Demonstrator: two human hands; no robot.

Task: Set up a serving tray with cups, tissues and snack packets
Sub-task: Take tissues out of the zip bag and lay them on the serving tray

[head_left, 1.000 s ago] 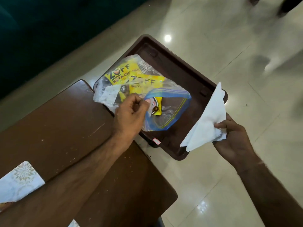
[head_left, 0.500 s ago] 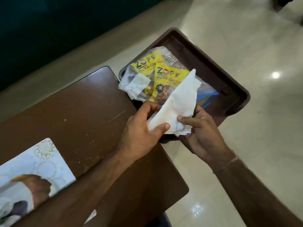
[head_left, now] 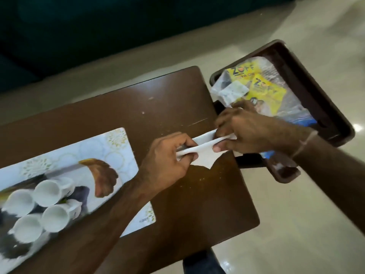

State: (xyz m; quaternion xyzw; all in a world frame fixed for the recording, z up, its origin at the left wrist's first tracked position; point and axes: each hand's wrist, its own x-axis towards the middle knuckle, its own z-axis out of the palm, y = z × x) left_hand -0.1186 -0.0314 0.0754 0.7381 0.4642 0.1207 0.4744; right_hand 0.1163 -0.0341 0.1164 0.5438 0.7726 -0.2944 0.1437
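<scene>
Both hands pinch one white tissue [head_left: 204, 153] over the brown table's right part. My left hand [head_left: 167, 161] grips its left end, my right hand [head_left: 245, 133] its right end, and the tissue is stretched between them. To the right, a dark brown tray [head_left: 316, 89] holds a clear zip bag [head_left: 276, 76] with yellow snack packets [head_left: 264, 91] inside. At the lower left, a white patterned serving tray [head_left: 110, 147] carries several white cups [head_left: 47, 192] lying on their sides.
The brown table [head_left: 138, 111] ends just right of my hands, and the dark tray sits past that edge on a dark support above the pale tiled floor [head_left: 296, 224]. A dark green wall or sofa runs along the top.
The tissue came from my right hand alone beside the dark tray into both hands over the table. My left hand let go of the zip bag. The view swung left, showing the cups.
</scene>
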